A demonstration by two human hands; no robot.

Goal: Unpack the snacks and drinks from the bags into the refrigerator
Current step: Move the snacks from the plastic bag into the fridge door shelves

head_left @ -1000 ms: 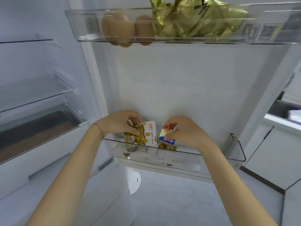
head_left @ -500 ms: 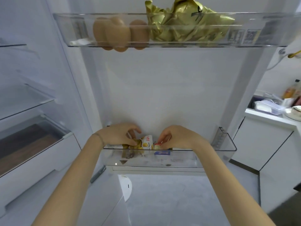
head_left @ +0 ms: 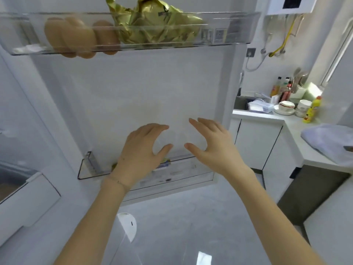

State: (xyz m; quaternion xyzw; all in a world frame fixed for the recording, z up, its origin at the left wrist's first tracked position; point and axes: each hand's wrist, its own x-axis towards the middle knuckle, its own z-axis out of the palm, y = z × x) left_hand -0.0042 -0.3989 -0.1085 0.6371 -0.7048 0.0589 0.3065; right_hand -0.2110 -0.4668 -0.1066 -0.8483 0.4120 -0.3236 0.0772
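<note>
Upper frame: clear plastic door shelf (head_left: 238, 29) holding brown eggs (head_left: 76, 37), crumpled gold foil bag (head_left: 152, 22). Right edge: white kitchen counter (head_left: 294, 134). Centre: left hand (head_left: 141, 148), right hand (head_left: 212, 144) spread, gripping nothing. Shelf stickers (head_left: 219, 35) blurred, unreadable.

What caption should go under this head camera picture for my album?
Open left hand and right hand hover above the lower door bin, below eggs.

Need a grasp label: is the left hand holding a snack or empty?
Empty. The left hand hovers in front of the lower door bin, fingers spread, gripping nothing.
</note>
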